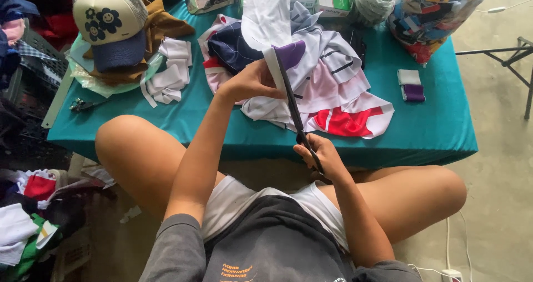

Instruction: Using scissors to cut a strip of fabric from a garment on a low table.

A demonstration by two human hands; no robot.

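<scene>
I see my right hand (325, 157) closed around the handles of long dark scissors (294, 112), their blades running up toward eleven o'clock into a white strip of cloth (266, 15). My left hand (252, 82) pinches that strip at the blades. The fabric pile (333, 87) lies on the teal table (433, 126), with a cap (108, 23) at ten o'clock.

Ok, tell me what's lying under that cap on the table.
The cap sits on folded brown fabric, which rests on a pale green plastic sheet over the teal tablecloth. Anything directly beneath the cap's crown is covered.
</scene>
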